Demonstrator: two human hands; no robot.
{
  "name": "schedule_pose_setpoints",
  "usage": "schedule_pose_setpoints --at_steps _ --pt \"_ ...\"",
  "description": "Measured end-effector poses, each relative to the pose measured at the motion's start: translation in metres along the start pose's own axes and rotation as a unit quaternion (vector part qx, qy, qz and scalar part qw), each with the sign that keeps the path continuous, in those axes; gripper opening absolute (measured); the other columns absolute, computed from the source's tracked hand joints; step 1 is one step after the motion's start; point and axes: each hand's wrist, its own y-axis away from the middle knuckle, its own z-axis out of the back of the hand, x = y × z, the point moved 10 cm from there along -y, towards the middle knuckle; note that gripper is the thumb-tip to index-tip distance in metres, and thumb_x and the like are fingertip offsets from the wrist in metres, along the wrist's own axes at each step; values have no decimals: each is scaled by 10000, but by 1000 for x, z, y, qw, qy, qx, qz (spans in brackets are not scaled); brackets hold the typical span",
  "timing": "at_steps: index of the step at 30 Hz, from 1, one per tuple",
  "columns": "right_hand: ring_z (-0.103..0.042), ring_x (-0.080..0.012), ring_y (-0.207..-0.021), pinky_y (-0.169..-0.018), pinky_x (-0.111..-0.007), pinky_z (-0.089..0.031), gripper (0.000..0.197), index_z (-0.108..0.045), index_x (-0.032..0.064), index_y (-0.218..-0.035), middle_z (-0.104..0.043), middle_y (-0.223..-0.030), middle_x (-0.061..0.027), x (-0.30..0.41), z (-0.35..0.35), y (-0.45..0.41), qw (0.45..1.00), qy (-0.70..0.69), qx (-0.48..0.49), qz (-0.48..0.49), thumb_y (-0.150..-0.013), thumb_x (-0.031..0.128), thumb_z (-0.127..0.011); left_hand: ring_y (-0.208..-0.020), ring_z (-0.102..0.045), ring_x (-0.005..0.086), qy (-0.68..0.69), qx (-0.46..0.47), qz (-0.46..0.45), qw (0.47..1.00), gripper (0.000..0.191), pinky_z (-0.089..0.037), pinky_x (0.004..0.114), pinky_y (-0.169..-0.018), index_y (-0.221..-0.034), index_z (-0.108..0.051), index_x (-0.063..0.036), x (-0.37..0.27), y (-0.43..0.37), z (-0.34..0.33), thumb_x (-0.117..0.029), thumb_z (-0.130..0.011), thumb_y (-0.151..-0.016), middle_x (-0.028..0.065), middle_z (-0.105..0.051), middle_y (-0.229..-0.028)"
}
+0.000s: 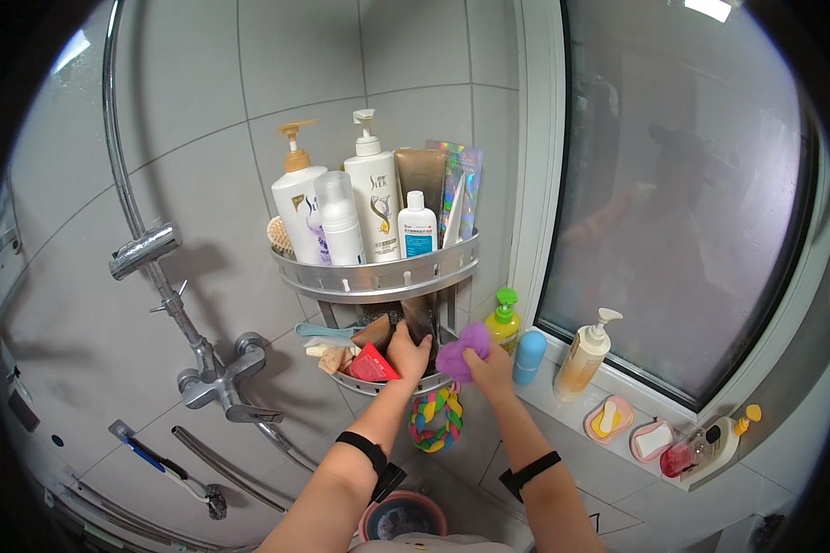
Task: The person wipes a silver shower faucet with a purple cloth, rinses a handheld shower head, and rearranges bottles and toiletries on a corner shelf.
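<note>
On the lower tier of a metal corner shelf, my left hand (pixel 411 354) grips a dark brown tube (pixel 425 316); its fingertips are partly hidden. A red tube (pixel 372 363) lies against that wrist, beside another brown tube (pixel 373 334) and a light blue handled item (pixel 328 330). My right hand (pixel 491 366) pinches a purple bath puff (pixel 462 354) at the shelf's right end. Below it hangs a multicoloured braided ring (pixel 436 420). The upper tier (pixel 380 278) carries two white pump bottles (pixel 373 200), a white foam bottle (pixel 340 221), a small capped bottle (pixel 417 225) and a brown tube (pixel 422 173).
At left are a chrome shower mixer (pixel 228 383) and a hanging brush (pixel 173 473). The window ledge holds a green-topped pump bottle (pixel 503 321), a blue container (pixel 529 357), an amber pump bottle (pixel 582 359) and soap dishes (pixel 609 419). A pink-rimmed basin (pixel 437 507) stands below.
</note>
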Motion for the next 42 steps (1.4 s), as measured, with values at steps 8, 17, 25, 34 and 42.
schedule_pose_setpoints --at_steps 8,17,25,34,42 --pt "-613 -324 -704 -662 -398 -478 310 -644 23 -852 -632 -739 -167 4 -27 -15 989 134 21 51 -708 297 -637 -940 -608 347 4 145 -63 987 649 -475 373 -811 -1238 -471 -55 0 3 -13 -135 -748 -656 188 -635 -1005" --pt "-613 -264 -705 -674 -367 -477 284 -628 8 -901 -631 -755 -144 -17 1 -7 996 70 -62 14 -721 229 -623 -994 -560 385 -35 120 -53 991 578 -453 423 -845 -1165 -503 -36 -10 7 -44 -162 -752 -658 219 -597 -1052" --pt "-596 -264 -871 -782 -352 -465 429 -549 25 -1093 -610 -969 -159 71 17 11 995 20 -91 21 -728 218 -668 -951 -575 389 -101 143 -57 983 531 -459 433 -826 -1148 -511 -6 23 16 -53 -244 -685 -706 236 -600 -1017" --pt "-591 -308 -815 -732 -393 -472 295 -681 113 -858 -630 -797 -111 145 -94 32 914 154 240 289 -651 320 -711 -920 -594 334 54 288 -187 938 316 -472 396 -787 -1048 -595 -78 -32 56 -19 -210 -610 -762 167 -614 -1026" --pt "-586 -276 -784 -703 -343 -468 222 -671 29 -860 -585 -764 -133 129 -77 -5 928 72 272 244 -684 164 -665 -802 -617 288 -69 366 -263 890 252 -480 352 -714 -970 -628 -99 -52 86 63 -216 -646 -747 148 -636 -926"
